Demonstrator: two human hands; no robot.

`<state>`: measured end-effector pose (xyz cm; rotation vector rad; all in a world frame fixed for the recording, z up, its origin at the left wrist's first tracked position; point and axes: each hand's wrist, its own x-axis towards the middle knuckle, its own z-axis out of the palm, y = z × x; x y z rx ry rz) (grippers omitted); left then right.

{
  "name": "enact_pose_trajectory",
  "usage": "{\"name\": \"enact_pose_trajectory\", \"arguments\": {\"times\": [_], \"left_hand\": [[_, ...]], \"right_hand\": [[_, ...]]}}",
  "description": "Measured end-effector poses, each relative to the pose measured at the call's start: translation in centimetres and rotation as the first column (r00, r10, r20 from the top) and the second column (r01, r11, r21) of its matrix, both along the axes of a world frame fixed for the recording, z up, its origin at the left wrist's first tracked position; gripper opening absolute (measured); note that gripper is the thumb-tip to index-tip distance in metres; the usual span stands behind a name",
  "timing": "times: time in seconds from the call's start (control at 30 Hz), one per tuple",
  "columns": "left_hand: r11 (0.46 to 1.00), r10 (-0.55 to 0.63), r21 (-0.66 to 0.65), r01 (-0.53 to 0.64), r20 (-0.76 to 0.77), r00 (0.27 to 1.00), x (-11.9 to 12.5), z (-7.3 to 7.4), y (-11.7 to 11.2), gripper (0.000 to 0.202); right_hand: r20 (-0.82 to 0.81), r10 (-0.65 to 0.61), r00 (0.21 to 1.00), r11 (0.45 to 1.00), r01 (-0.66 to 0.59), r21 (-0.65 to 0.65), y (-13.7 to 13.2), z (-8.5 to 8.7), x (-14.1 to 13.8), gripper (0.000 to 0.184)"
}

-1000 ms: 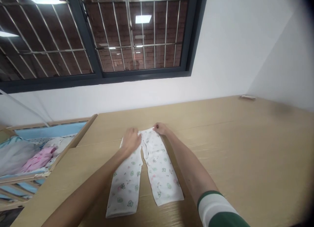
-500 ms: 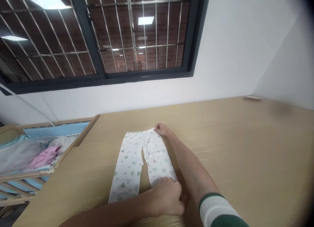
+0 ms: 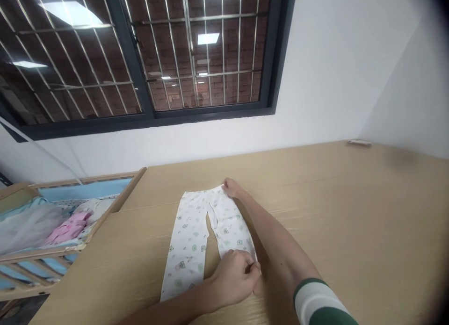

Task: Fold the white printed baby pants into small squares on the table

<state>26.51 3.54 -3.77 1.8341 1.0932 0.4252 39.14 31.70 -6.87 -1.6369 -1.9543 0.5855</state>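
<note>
White baby pants [image 3: 191, 236] with a small green and grey print lie flat on a wooden tabletop, waist toward the wall. My right hand [image 3: 231, 188] reaches to the far side and pinches the right corner of the waistband. Across the lower part of the right leg lies my left hand [image 3: 236, 276], its fingers closed on that leg's outer edge near the hem. That hand and forearm cover the hem of the right leg and some of the left leg's lower end.
A wooden crib [image 3: 129, 191] with blue lining stands at the left, holding pale bedding and a pink cloth [image 3: 70, 227]. Behind the tabletop [image 3: 333, 213] rises a white wall with a dark-framed barred window [image 3: 210, 113]. A small flat object [image 3: 359, 143] lies in the far right corner.
My left hand has turned and shifted slightly, its thumb and fingers now pinching the leg's outer edge. My right hand stays at the waistband. The view has shifted a little.
</note>
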Motion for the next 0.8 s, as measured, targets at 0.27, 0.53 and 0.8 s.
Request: {"name": "enact_pose_trajectory", "arguments": {"times": [0.27, 0.53, 0.8], "left_hand": [[0.99, 0.139, -0.051, -0.133, 0.155, 0.978, -7.1, 2.1, -3.4, 0.032], [0.949, 0.315, 0.049, -0.313, -0.062, 0.947, -14.6, 1.0, -6.2, 0.039], [0.915, 0.404, 0.087, -0.395, -0.243, 0.882, -18.1, 0.5, -7.0, 0.036]], "right_hand": [[-0.014, -0.026, 1.0, 0.999, 0.026, 0.022, 0.4, 5.1, -3.8, 0.031], [0.051, 0.001, 0.999, 1.0, -0.002, 0.021, -0.7, 5.9, -13.1, 0.035], [0.108, 0.021, 0.994, 1.0, -0.019, -0.016, -2.4, 4.5, -19.1, 0.033]]}}
